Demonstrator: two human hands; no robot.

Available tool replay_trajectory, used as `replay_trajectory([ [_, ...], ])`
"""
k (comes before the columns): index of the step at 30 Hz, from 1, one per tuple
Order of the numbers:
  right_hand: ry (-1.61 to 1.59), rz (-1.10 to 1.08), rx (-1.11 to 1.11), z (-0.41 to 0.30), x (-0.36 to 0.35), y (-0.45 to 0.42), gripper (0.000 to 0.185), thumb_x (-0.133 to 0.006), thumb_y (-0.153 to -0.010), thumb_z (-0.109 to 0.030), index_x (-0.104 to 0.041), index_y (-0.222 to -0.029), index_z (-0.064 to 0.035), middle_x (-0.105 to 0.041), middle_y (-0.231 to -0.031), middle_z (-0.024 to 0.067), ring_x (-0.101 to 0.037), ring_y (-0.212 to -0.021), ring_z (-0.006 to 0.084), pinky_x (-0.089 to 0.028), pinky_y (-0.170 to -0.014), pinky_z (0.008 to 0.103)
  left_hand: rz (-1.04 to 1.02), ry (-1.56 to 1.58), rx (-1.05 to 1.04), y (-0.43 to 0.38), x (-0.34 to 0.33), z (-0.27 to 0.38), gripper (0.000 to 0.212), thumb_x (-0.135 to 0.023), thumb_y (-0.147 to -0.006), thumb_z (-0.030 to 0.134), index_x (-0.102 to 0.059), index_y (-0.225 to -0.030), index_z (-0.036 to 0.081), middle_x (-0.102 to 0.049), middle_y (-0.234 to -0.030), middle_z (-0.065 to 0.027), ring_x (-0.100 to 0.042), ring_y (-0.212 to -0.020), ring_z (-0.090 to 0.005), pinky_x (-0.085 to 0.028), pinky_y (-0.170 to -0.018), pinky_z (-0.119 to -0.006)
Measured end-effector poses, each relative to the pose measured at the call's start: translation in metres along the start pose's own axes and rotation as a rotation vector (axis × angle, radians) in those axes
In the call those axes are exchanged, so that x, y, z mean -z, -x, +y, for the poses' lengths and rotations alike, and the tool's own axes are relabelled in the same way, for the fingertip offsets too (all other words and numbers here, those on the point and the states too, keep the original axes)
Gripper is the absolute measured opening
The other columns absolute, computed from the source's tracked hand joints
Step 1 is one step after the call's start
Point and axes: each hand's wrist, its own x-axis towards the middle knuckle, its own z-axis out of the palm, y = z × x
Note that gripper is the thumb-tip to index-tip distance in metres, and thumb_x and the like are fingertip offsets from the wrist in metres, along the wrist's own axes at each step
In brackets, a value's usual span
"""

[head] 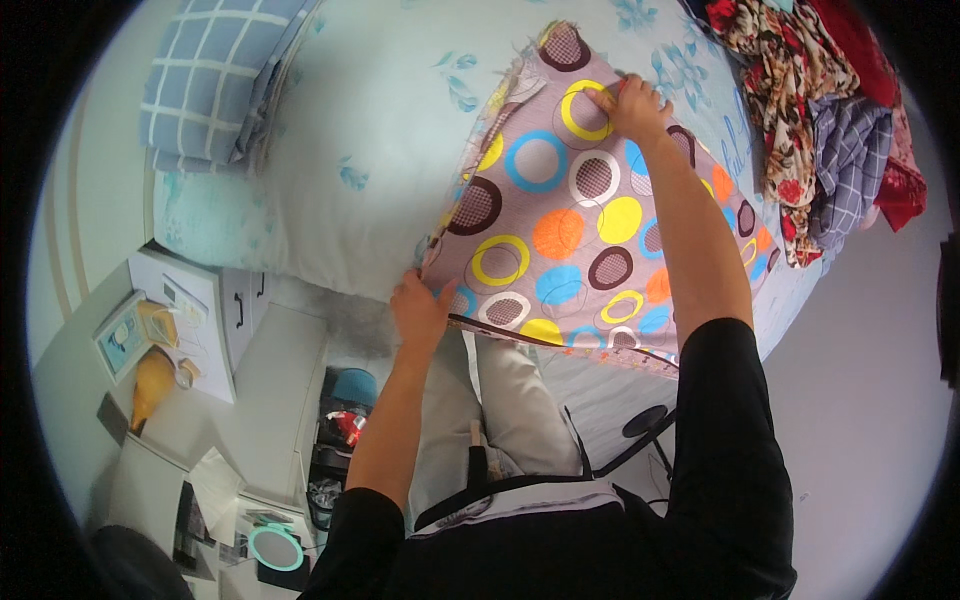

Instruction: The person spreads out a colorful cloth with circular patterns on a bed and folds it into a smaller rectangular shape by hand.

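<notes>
A mauve fabric with colourful circles [559,232] lies on the bed's edge in front of me, its near side hanging over. My left hand [421,306] grips the fabric's near left corner between thumb and fingers. Farther up, my right hand [636,107] is on the fabric near its upper right edge, thumb stretched over a yellow ring; whether it pinches the cloth I cannot tell. The fabric's left edge is frayed, with a fold showing near the top. Beneath it is the pale bed sheet [360,150] with blue flowers.
Blue checked folded bedding [210,82] lies at the bed's upper left. Floral and checked cloths [795,142] are heaped at the right. A white bedside cabinet [244,307] stands at the left, above a desk with a round mirror [276,547]. A black stand [645,421] is near my legs.
</notes>
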Motion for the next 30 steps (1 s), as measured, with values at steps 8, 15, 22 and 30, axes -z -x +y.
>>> replay_trajectory([
  [8, -0.466, 0.276, 0.260, 0.013, -0.014, -0.018, 0.056, -0.058, -0.082, -0.057, -0.055, -0.109, -0.0073, -0.058, -0.111, 0.0156, -0.058, -0.098, 0.0380, -0.049, -0.079, 0.0467, -0.136, 0.308, 0.123, 0.001, 0.002, -0.008, 0.025, -0.063, -0.087, 0.022, -0.055, -0.096, 0.000, -0.061, -0.086, -0.0198, -0.060, -0.076, -0.0369, -0.046, -0.067, -0.042],
  [15, -0.131, 0.097, 0.240, 0.116, -0.038, 0.001, 0.078, -0.060, -0.072, -0.068, -0.051, -0.124, -0.0114, -0.057, -0.118, 0.0124, -0.053, -0.111, 0.0334, -0.043, -0.090, 0.0497, -0.110, 0.044, 0.062, -0.022, -0.001, -0.017, 0.036, -0.066, -0.080, 0.014, -0.050, -0.107, -0.004, -0.054, -0.105, -0.0222, -0.054, -0.097, -0.0390, -0.043, -0.082, -0.043],
  [22, -0.045, 0.115, 0.007, 0.235, -0.069, 0.043, 0.088, -0.060, -0.067, -0.070, -0.042, -0.131, -0.0128, -0.055, -0.121, 0.0135, -0.046, -0.121, 0.0340, -0.029, -0.099, 0.0599, 0.272, -0.069, -0.425, -0.124, -0.006, 0.109, 0.067, -0.068, -0.081, 0.030, -0.038, -0.127, -0.009, -0.040, -0.129, -0.0273, -0.036, -0.124, -0.0411, -0.030, -0.104, -0.046],
  [30, -0.444, -0.109, 0.236, 0.230, -0.062, 0.040, 0.061, -0.070, -0.073, -0.053, -0.058, -0.099, 0.0010, -0.063, -0.087, 0.0208, -0.061, -0.081, 0.0388, -0.048, -0.070, 0.0400, 0.065, -0.104, -0.039, -0.256, -0.028, 0.241, 0.062, -0.076, -0.072, 0.042, -0.058, -0.106, -0.006, -0.064, -0.097, -0.0203, -0.061, -0.094, -0.0345, -0.047, -0.082, -0.041],
])
